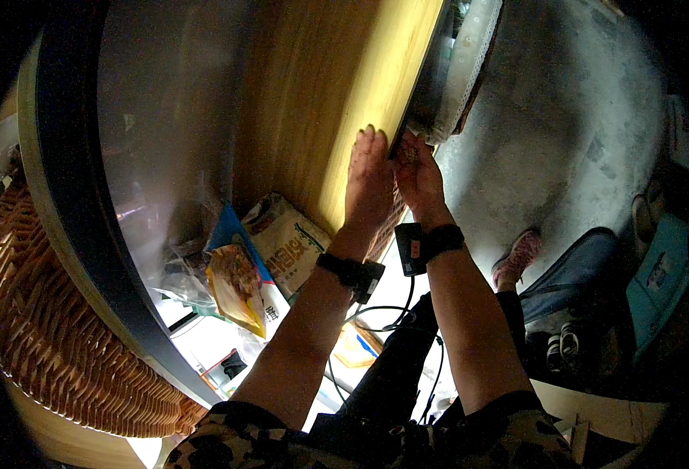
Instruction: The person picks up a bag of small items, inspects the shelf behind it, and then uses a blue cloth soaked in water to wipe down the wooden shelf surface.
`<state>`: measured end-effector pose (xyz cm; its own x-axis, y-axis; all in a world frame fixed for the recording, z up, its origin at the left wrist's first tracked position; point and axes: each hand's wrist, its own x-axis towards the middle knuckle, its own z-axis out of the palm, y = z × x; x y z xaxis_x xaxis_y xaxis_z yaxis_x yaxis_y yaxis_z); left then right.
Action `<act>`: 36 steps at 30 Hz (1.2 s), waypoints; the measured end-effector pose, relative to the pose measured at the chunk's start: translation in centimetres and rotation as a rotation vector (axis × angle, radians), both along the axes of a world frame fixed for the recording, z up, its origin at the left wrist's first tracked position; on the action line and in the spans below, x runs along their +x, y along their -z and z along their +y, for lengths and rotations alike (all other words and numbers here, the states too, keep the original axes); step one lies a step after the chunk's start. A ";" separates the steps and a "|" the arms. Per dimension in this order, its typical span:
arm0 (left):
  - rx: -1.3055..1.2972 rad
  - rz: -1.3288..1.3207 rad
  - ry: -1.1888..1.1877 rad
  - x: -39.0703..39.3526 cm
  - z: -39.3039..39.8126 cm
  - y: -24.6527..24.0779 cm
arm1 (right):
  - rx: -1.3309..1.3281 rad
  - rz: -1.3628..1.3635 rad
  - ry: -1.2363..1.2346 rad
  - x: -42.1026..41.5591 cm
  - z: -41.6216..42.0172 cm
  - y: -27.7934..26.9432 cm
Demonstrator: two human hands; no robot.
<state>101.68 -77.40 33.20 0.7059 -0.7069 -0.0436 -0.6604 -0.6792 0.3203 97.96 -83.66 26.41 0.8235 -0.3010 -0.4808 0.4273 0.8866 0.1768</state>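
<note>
Flat on the lit wooden board [379, 76], close to its right edge, lies my left hand [370, 173], back up and fingers stretched out. Just beyond that edge is my right hand [417, 170], turned palm up, with small crumb-like bits in its cupped palm. Its fingertips are in shadow by a pale fabric-lined container [467, 64] with a lace-like trim. Black straps with small dark boxes are around both wrists, and a black cable [379, 308] hangs between the forearms.
A wicker basket [74, 328] stands beyond the dark curved rim on the left. Plastic food packets [236, 281] and a printed sack [285, 240] lie beside the board. At right are a person's pink shoe [520, 255], jeans leg [573, 275] and a teal box [658, 281].
</note>
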 end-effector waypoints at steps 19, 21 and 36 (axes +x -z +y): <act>0.040 -0.134 -0.201 7.5 5.5 1.5 | 0.069 0.128 -0.138 -1.4 -0.8 1.0; -0.022 -0.217 -0.145 8.5 5.8 2.2 | 0.070 0.096 -0.148 -1.4 -0.8 1.1; -0.017 -0.029 0.031 3.9 0.3 -0.1 | 0.041 0.026 -0.124 -1.6 -1.4 1.8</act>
<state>105.56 -77.08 33.32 0.6842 -0.7293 -0.0108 -0.6906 -0.6525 0.3121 96.35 -85.02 24.64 0.8402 -0.1770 -0.5126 0.3197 0.9252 0.2046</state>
